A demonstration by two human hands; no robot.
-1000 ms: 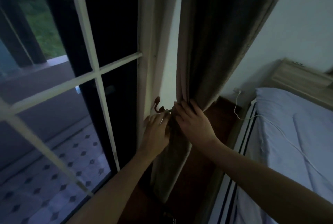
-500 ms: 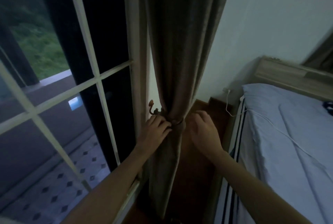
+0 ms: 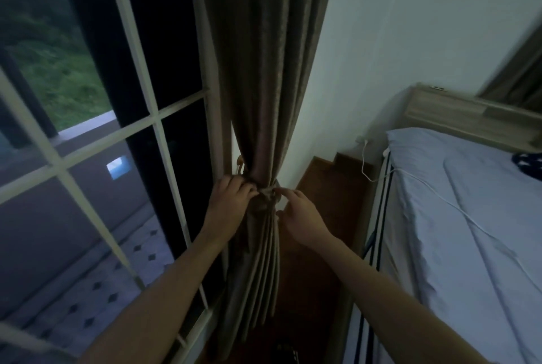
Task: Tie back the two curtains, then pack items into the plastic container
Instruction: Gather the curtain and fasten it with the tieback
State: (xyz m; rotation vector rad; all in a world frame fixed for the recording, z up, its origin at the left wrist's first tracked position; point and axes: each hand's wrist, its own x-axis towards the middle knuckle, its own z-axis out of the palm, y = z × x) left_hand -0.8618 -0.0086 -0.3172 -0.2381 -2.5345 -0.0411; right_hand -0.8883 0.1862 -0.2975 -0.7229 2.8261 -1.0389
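A brown-grey curtain [image 3: 264, 76] hangs beside the window, gathered into a narrow bundle at waist height by a tieback band [image 3: 268, 190]. The band runs toward a small metal wall hook [image 3: 240, 165] on the window frame. My left hand [image 3: 231, 202] is closed on the left side of the gathered bundle at the band. My right hand [image 3: 297, 214] sits just right of the bundle, fingers apart, its fingertips touching the band. A second curtain [image 3: 519, 76] shows at the far right edge. No plastic container is in view.
A white-framed glass window [image 3: 137, 117] fills the left side. A bed with a pale sheet [image 3: 463, 231] and wooden headboard [image 3: 457, 117] stands at the right, a white cable [image 3: 366, 164] trailing onto it. A strip of dark wooden floor [image 3: 319, 176] runs between curtain and bed.
The curtain is now bunched tight with the band round it. My right hand let go of the fabric, opened, and has come back to touch the band; the view shifted right.
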